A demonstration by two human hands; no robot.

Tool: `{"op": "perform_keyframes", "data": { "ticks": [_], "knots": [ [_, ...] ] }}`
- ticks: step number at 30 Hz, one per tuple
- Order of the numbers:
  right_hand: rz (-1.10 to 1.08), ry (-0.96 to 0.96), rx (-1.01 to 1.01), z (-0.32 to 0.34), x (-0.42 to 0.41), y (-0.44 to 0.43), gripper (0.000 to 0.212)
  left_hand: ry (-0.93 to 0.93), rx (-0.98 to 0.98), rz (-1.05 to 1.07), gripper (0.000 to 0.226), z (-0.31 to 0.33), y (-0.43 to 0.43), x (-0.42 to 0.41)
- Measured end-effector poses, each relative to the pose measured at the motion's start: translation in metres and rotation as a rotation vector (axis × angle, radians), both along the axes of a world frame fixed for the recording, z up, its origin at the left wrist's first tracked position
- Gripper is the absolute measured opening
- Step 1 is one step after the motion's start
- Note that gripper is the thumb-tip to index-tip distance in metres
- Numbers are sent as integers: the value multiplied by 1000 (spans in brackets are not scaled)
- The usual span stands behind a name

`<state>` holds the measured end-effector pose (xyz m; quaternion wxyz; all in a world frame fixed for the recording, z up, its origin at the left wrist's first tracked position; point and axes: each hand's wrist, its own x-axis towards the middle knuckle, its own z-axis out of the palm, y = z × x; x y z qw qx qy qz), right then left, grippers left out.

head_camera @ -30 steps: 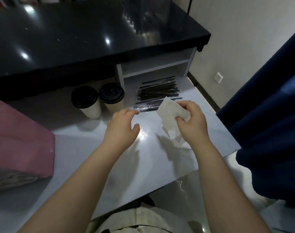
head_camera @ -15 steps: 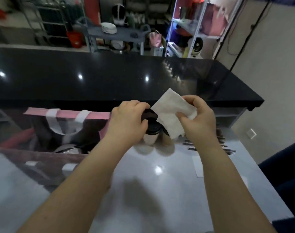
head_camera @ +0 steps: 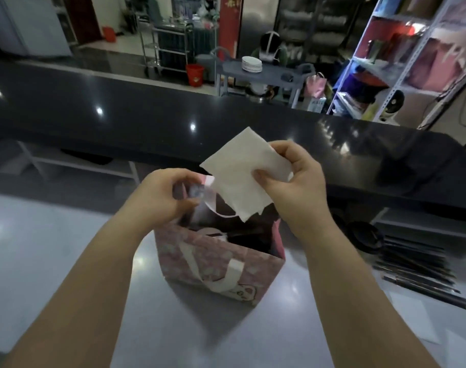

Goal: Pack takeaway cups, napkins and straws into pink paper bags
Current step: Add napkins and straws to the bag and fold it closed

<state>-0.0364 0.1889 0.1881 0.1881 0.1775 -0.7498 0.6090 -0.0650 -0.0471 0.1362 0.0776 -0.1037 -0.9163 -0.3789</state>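
Note:
A pink paper bag (head_camera: 213,264) with white handles stands open on the grey worktop (head_camera: 67,248), right in front of me. My left hand (head_camera: 162,197) grips the bag's far rim and handle at its left corner. My right hand (head_camera: 293,181) pinches a white napkin (head_camera: 242,176) between thumb and fingers, holding it just above the bag's opening. The inside of the bag is dark; something dark lies in it. Black straws (head_camera: 418,274) lie in a pile at the right. A black cup lid (head_camera: 364,236) shows beside them.
A raised black counter (head_camera: 147,123) runs across behind the bag. White napkins (head_camera: 412,314) lie flat at the right front. Beyond the counter stand shelves (head_camera: 402,62), a trolley with plates (head_camera: 250,65) and a red bucket (head_camera: 194,74).
My view swung left from the straws and cups to the pink bag. My right hand carried the napkin over the bag's opening. My left hand moved from the cups to grip the bag's rim.

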Motion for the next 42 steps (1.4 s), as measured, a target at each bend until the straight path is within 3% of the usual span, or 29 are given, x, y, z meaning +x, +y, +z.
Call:
{"op": "perform_keyframes", "data": {
  "ticks": [2,6,9,11,14,21,25,30,37,40,42],
  "knots": [
    [14,-75,48,-14,-7,-16,37,0,2,-78,51,-4,-8,-6],
    [68,-238,216,-43,-21,-31,40,-89,-76,-173,40,-17,-13,-24],
    [-5,-305,496,-58,-36,-31,33,-123,-143,-185,57,-22,-16,-31],
    [-84,-280,642,-61,-47,-30,30,-114,-130,-201,72,-23,-18,-33],
    [-124,-159,684,-59,-55,-30,28,-135,-130,-225,90,-22,-19,-35],
    [-79,47,970,-65,-48,-29,35,-128,-166,-288,96,-22,-14,-32],
    [-57,-13,841,-62,-41,-24,41,-93,-134,-308,92,-24,-13,-29],
    [-130,-7,720,-54,-30,-10,31,-38,-55,-282,76,-30,-15,-24],
    [-326,55,542,-66,-9,26,29,103,227,-175,47,-38,-23,-12],
    [-379,-14,372,-85,5,40,35,75,377,-132,44,-48,-32,-3],
    [-366,-140,171,-100,17,46,34,-13,462,-118,55,-57,-37,4]
  ]
}}
